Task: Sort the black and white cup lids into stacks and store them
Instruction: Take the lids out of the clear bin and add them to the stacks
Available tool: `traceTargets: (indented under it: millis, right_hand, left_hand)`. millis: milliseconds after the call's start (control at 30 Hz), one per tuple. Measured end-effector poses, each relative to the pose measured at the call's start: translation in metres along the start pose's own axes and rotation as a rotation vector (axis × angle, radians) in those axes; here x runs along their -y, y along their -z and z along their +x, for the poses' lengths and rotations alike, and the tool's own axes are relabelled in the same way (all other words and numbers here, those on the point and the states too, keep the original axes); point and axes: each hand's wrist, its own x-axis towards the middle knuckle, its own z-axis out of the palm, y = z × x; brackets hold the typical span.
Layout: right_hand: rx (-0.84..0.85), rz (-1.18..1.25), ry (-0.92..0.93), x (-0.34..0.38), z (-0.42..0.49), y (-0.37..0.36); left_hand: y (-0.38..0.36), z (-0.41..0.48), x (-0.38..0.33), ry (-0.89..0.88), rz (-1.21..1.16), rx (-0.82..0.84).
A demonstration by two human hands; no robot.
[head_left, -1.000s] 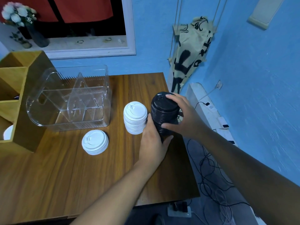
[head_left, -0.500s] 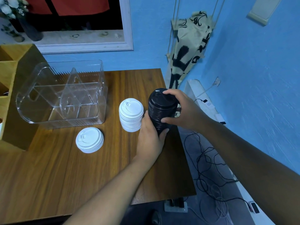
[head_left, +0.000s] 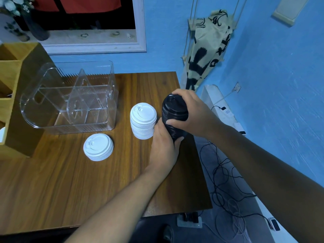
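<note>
Although a second passes, almost nothing shifts: the left hand still wraps the lower part of the stack of black lids, and the right hand still clasps its upper part, fingers curled over the top lid and thumb pressed on the side. Both hands are closed around that one stack, in the same grip as before. The stack stays where it was, near the right edge of the desk and just beside the taller stack of white lids, with its top leaning a little toward that stack. Its base is hidden behind the left hand, so I cannot tell whether it rests on the wood or is raised.

The shorter stack of white lids has not moved and sits apart, nearer the clear bin, which stands open in front of the wooden rack with no lids visible in it.

Such a steady hold suggests the black lids are being squeezed and squared into one column, not carried yet. The colours look sorted. The two white stacks remain to be joined, and nothing has been stored.
</note>
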Motion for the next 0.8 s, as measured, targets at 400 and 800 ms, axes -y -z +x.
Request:
traceTargets:
  millis: [400,800]
  right_hand:
    - [0.093,0.028,-0.019,-0.009,0.0,0.006]
    - [-0.076,-0.201,0.129,0.026,-0.037,0.014]
  left_hand:
    - [0.011,-0.002,-0.005,0.035,-0.035,0.024]
    - [0.117,-0.064,0.032,-0.125,0.228,0.253]
